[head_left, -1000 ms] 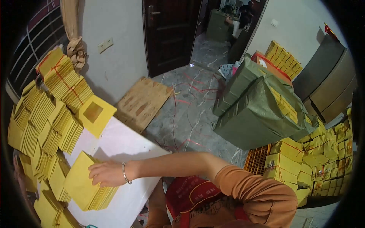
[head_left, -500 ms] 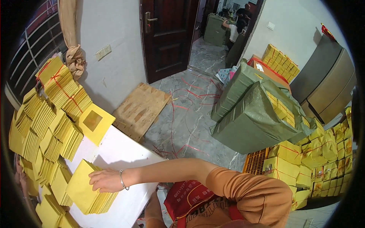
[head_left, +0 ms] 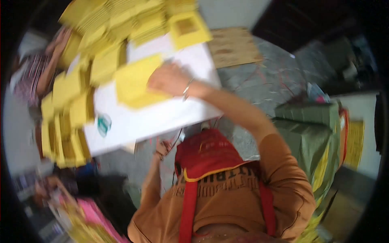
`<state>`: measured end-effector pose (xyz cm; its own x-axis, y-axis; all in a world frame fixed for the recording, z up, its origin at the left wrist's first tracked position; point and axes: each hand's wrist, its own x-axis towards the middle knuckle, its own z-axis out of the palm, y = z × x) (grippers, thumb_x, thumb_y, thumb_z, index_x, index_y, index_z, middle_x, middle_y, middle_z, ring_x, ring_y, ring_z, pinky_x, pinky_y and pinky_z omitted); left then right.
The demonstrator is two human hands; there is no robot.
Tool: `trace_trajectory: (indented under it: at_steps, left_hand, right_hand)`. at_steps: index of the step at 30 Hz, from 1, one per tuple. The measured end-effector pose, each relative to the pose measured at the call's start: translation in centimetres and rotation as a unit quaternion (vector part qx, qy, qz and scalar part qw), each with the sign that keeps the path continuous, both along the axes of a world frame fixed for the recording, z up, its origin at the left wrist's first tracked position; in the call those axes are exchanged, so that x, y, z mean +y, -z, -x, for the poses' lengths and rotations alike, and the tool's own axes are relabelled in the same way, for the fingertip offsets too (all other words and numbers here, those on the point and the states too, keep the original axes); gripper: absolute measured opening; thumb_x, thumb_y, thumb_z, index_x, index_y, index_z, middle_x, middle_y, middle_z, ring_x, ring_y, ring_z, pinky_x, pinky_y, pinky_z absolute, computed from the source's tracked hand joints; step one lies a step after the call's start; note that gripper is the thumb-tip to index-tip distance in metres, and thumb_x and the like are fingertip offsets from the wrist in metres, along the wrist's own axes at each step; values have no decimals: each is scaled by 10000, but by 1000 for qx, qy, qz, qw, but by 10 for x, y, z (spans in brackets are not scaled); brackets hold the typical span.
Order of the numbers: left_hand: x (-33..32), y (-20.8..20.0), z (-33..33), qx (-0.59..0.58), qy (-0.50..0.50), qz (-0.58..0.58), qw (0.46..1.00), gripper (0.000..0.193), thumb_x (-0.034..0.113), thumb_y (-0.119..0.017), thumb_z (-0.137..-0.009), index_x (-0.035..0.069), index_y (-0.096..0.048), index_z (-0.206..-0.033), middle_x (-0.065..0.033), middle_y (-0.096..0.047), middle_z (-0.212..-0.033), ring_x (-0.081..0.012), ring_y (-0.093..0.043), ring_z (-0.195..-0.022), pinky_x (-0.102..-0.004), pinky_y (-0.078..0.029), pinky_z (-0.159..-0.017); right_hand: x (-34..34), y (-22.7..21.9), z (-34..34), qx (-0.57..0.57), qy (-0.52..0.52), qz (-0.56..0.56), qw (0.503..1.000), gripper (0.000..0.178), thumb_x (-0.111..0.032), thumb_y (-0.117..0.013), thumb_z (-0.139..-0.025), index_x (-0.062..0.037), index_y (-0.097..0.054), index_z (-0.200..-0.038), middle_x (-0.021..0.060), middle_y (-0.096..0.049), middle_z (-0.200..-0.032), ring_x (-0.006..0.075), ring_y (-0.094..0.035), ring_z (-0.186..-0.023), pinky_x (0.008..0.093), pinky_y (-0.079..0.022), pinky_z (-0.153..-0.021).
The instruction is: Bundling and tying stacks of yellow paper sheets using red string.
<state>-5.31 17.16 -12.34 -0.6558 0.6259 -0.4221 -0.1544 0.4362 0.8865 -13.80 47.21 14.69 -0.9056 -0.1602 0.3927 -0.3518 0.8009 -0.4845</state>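
Observation:
The picture is motion-blurred. My right hand (head_left: pixel 168 79), a bracelet on its wrist, lies on top of a yellow paper stack (head_left: pixel 135 87) on the white table (head_left: pixel 158 117), fingers curled over the sheets. My left hand (head_left: pixel 162 148) is raised just below the table's near edge; blur hides what it touches. More yellow paper stacks (head_left: pixel 67 109) cover the table's left side and far end (head_left: pixel 121 20). A single yellow sheet with a darker square (head_left: pixel 188 28) lies at the far corner.
A teal and white roll (head_left: pixel 104 123) sits on the table. Another person's arm (head_left: pixel 48 69) reaches in at the left. Green sacks (head_left: pixel 312 133) stand on the right. Flat cardboard (head_left: pixel 235 48) lies on the grey floor. Something pink (head_left: pixel 97 218) is at lower left.
The view has swung sharply and blurred, so the table now sits upper left. My right hand has stayed on the same yellow stack. My left hand has come into view.

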Motion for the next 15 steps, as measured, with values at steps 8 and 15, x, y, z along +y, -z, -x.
trace_trajectory:
  at_steps: [8, 15]
  left_hand:
    - [-121, -299, 70, -19, -284, -200, 938, 209, 257, -490, -856, 55, -485, -803, -5, -455, -564, -68, -372, -451, -197, -292, -443]
    - [-116, -345, 114, -33, -274, -262, 925, 166, 160, -503, -859, 9, -552, -906, -22, -535, -621, -33, -315, -425, -169, -243, -412]
  right_hand:
    - [5, -40, 34, -111, -59, -66, 990, 308, -337, -517, -805, -106, -602, -989, 106, -623, -831, 247, -589, -748, 332, -455, -683]
    - [-6, -47, 35, -160, -17, -7, 987, 332, -354, -518, -795, -87, -603, -973, 102, -623, -779, 250, -596, -687, 323, -453, -629]
